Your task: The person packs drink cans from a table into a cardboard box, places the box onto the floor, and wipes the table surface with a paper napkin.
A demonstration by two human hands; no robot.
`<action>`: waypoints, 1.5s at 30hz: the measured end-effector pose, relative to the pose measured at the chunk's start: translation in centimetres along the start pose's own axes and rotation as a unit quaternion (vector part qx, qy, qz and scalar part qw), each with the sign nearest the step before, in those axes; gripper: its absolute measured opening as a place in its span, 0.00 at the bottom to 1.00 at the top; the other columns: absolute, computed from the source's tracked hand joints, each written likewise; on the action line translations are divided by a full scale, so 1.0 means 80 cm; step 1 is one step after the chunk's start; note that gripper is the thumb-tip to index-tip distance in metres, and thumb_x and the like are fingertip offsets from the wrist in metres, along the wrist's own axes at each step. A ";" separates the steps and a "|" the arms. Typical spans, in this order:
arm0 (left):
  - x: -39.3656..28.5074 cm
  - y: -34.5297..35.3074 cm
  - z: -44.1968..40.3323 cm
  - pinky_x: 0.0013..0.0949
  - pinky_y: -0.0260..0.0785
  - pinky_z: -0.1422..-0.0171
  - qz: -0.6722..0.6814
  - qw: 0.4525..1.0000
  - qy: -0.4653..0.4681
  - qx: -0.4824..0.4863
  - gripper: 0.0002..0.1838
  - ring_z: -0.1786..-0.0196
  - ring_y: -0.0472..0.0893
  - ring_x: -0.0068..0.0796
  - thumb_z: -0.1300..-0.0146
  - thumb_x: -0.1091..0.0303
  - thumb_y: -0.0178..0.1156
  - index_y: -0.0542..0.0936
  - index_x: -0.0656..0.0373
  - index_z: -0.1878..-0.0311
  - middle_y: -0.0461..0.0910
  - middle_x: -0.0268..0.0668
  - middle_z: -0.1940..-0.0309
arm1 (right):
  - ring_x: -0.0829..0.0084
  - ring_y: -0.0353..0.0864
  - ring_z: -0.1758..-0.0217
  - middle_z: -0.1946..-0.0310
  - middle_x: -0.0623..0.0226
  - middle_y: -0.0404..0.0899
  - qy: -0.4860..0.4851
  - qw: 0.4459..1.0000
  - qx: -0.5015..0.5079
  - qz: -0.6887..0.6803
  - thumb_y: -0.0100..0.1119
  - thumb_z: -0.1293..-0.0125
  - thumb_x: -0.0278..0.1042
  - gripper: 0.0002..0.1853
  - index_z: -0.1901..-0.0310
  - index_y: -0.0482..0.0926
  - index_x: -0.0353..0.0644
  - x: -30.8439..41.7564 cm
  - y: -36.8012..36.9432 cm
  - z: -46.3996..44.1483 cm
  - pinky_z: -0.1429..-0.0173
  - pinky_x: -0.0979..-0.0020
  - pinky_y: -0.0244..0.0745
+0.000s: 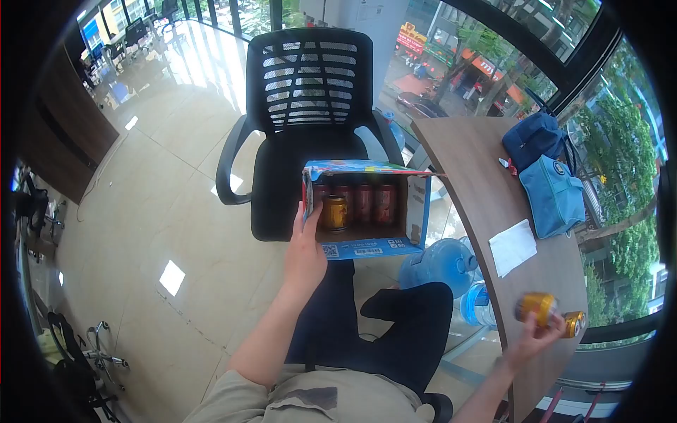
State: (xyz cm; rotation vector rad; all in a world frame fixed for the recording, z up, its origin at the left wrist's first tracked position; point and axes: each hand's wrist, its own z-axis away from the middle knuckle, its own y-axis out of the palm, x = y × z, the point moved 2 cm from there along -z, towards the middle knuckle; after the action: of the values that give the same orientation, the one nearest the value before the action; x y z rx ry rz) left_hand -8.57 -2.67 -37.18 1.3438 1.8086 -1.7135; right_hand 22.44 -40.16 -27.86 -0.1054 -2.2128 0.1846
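Note:
A blue cardboard box (412, 247) lies on its side at the front of the chair seat, its open side facing me. Inside it stand several red cans (384, 204) in a row and one gold can (335, 213) in front of them. My left hand (305, 250) grips the box's left edge, with fingertips close to that gold can. Over the desk on the right, my right hand (534, 342) holds another gold can (537, 309), tilted and slightly blurred by motion. Just beside it, a further gold can (574, 324) is on the desk near the window.
The black mesh office chair (310, 84) stands before me. On the curved wooden desk (458, 151) are a white paper sheet (513, 248), a light blue bag (552, 197) and a dark blue bag (534, 139). Large water bottles (441, 268) stand beneath the desk's edge.

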 end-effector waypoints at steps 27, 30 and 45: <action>-0.001 0.004 0.014 0.50 0.80 0.39 -0.020 1.000 -0.002 0.004 0.46 0.31 0.78 0.63 0.37 0.89 0.50 0.62 0.46 0.15 0.62 0.52 0.20 | 0.47 0.80 0.30 0.36 0.45 0.80 0.051 0.839 0.536 0.079 0.81 0.45 0.35 0.39 0.32 0.73 0.38 -0.040 0.528 0.162 0.25 0.54 0.77; 0.001 0.000 0.015 0.50 0.79 0.37 -0.007 1.000 0.010 0.010 0.46 0.30 0.77 0.63 0.36 0.89 0.49 0.61 0.47 0.15 0.62 0.53 0.20 | 0.45 0.80 0.29 0.34 0.44 0.79 0.005 0.821 0.561 0.101 0.81 0.43 0.36 0.42 0.29 0.70 0.38 -0.044 0.535 0.171 0.25 0.53 0.77; -0.001 0.016 0.022 0.51 0.72 0.26 -0.032 0.999 0.031 -0.007 0.42 0.25 0.73 0.65 0.36 0.88 0.48 0.64 0.51 0.16 0.64 0.61 0.23 | 0.41 0.81 0.32 0.38 0.37 0.82 0.056 0.818 0.572 0.021 0.67 0.39 0.25 0.42 0.22 0.63 0.34 -0.005 0.485 0.176 0.27 0.51 0.77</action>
State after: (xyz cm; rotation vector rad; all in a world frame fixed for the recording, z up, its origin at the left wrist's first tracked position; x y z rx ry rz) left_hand -8.17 -4.52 -38.35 1.3611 1.9150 -1.7052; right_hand 11.87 -3.31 -43.16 0.4882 -1.6475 1.4394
